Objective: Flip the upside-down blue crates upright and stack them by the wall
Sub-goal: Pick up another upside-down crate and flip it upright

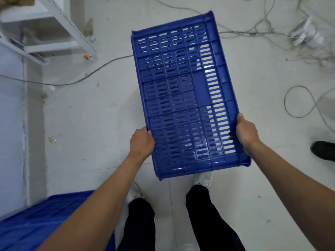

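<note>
A blue slotted plastic crate (183, 91) hangs in the air in front of me, tilted, its long axis pointing away; I see its slotted base and one slotted side wall on the right. My left hand (142, 144) grips its near left edge. My right hand (245, 132) grips its near right rim. More blue crate plastic (43, 221) shows at the bottom left, close to the wall and partly hidden by my left forearm.
A white metal shelf frame (59, 29) stands at the upper left against the pale wall (10, 124). Loose grey cables (299, 98) lie across the floor on the right and top. A black shoe (324, 150) is at the right edge. My feet are below the crate.
</note>
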Tool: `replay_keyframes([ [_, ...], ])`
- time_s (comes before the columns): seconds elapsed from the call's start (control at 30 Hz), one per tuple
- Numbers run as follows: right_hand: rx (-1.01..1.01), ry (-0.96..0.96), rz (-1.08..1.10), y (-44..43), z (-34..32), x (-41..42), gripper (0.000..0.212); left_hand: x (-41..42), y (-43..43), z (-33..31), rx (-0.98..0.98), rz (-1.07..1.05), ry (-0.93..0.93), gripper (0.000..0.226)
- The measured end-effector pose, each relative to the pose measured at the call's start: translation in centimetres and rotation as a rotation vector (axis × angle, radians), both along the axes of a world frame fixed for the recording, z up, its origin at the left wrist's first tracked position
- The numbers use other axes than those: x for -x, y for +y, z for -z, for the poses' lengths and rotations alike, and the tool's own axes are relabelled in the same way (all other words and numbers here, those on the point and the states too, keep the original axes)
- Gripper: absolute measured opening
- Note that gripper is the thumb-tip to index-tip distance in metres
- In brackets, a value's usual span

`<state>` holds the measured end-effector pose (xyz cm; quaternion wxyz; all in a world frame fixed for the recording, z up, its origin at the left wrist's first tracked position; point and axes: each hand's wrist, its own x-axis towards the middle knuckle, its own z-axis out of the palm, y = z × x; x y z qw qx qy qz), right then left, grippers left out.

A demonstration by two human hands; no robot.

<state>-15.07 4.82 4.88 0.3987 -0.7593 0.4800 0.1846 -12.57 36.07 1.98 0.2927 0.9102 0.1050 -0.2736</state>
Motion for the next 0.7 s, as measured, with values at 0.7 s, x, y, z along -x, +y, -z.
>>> replay_keyframes([
  [0.7, -0.021, -0.236, -0.302, 2.7, -4.6, 0.7, 0.043, -1.4, -0.1, 0.4, 0.158, -0.389, 0.440, 0.015],
])
